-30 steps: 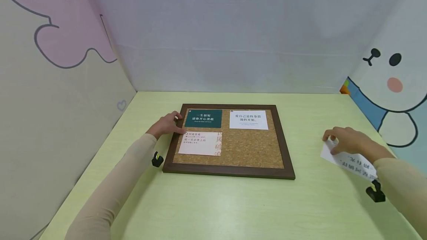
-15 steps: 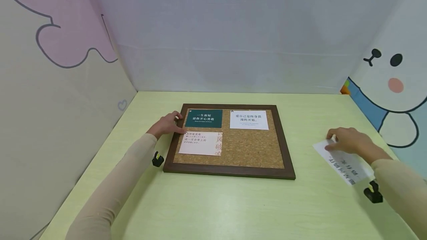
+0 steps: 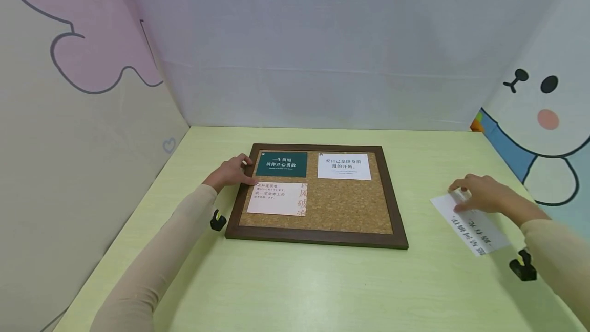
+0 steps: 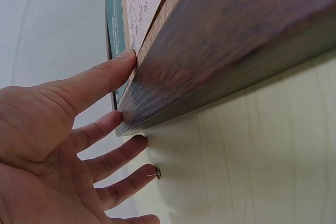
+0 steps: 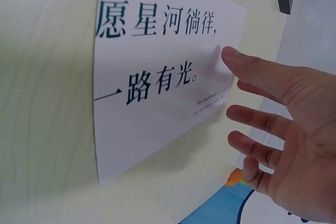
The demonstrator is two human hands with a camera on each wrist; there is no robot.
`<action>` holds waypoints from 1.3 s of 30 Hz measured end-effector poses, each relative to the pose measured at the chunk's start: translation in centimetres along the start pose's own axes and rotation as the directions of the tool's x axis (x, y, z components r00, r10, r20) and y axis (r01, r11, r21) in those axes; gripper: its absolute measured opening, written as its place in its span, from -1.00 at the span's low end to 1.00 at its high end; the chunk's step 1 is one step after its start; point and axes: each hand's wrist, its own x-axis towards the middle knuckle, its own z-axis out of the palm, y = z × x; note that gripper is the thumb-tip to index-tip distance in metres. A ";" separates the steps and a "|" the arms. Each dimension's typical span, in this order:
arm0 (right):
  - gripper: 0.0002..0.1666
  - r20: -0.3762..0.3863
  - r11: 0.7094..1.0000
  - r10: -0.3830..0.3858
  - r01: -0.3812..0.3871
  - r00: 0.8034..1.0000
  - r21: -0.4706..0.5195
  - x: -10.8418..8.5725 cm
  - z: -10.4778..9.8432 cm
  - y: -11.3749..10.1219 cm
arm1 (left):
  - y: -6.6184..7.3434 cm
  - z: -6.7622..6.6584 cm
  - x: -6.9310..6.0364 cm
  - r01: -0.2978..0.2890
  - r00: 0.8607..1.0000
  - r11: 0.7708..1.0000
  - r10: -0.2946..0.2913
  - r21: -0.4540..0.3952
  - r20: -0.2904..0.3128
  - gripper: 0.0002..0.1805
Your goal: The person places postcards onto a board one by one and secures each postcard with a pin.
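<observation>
A brown-framed corkboard (image 3: 350,204) lies on the table. On it are a dark green card (image 3: 281,164), a white card (image 3: 343,166) and a pink-white card (image 3: 276,200) with red characters. My left hand (image 3: 229,173) rests on the board's left frame, thumb by the pink-white card's upper left corner and index finger against the wood. The other fingers spread outward; a small thumbtack (image 4: 158,172) shows by one fingertip in the left wrist view. At the right, my right hand (image 3: 481,196) pinches a white printed card (image 5: 157,77) between thumb and index finger.
The pale green table (image 3: 295,286) spreads around the board. A plain white sheet (image 3: 322,55) stands at the back, and walls with cartoon drawings (image 3: 548,117) flank both sides. Each wrist has a small black device (image 3: 218,221).
The card in my right hand has swung to a steeper angle, its printed end moving left. My right hand itself shifts only slightly. The left hand and corkboard stay put.
</observation>
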 end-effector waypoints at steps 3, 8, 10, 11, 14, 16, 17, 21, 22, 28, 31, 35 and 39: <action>-0.22 0.013 1.000 -0.028 0.028 1.000 0.011 0.0 0.0 0.1 | 0.0 0.0 -0.1 0.001 1.000 1.000 -0.001 -0.001 0.000 -0.25; -0.22 0.032 0.998 -0.042 0.041 0.999 0.045 0.2 0.3 0.4 | 0.0 0.0 0.0 0.003 1.000 1.000 -0.003 -0.003 -0.002 -0.26; -0.23 0.035 0.998 -0.046 0.044 0.998 0.048 0.2 0.4 0.4 | 0.0 0.0 0.0 0.002 1.000 1.000 -0.002 -0.001 -0.003 -0.26; -0.24 0.036 0.998 -0.046 0.044 0.998 0.047 0.2 0.4 0.4 | 0.0 0.0 0.0 0.002 1.000 1.000 -0.002 0.000 -0.003 -0.26; -0.26 0.037 0.999 -0.041 0.039 0.998 0.037 0.2 0.4 0.4 | 0.0 0.0 0.0 0.001 1.000 1.000 -0.001 -0.001 -0.003 -0.26; -0.28 0.039 0.999 -0.037 0.036 0.999 0.029 0.3 0.4 0.3 | 0.0 0.0 0.0 0.000 1.000 1.000 0.000 0.001 -0.004 -0.26; -0.28 0.040 0.999 -0.033 0.032 0.999 0.027 0.3 0.4 0.3 | 0.0 0.0 0.0 -0.001 1.000 1.000 0.001 0.000 -0.004 -0.26; -0.28 0.044 1.000 -0.016 0.015 0.999 0.021 0.3 0.4 0.2 | -0.1 0.0 0.0 -0.004 1.000 1.000 0.004 0.001 -0.005 -0.26; -0.28 0.045 1.000 -0.012 0.011 0.999 0.021 0.3 0.4 0.2 | -0.1 0.0 0.0 -0.004 1.000 1.000 0.004 0.000 -0.004 -0.26; -0.23 0.047 0.999 0.018 -0.019 0.999 0.025 0.3 0.5 0.3 | -0.1 0.1 0.1 -0.005 1.000 1.000 0.005 0.000 -0.006 -0.27; -0.18 0.049 0.999 0.037 -0.039 0.998 0.033 0.3 0.4 0.3 | -0.2 0.1 0.1 -0.004 1.000 1.000 0.004 -0.002 -0.006 -0.27; -0.12 0.054 0.998 0.062 -0.064 0.997 0.029 0.2 0.3 0.1 | -0.2 0.1 0.1 -0.005 1.000 1.000 0.005 -0.001 -0.005 -0.28; -0.11 0.058 0.997 0.067 -0.069 0.996 0.028 0.1 0.2 0.0 | -0.2 0.0 0.1 -0.006 1.000 1.000 0.006 -0.007 -0.001 -0.27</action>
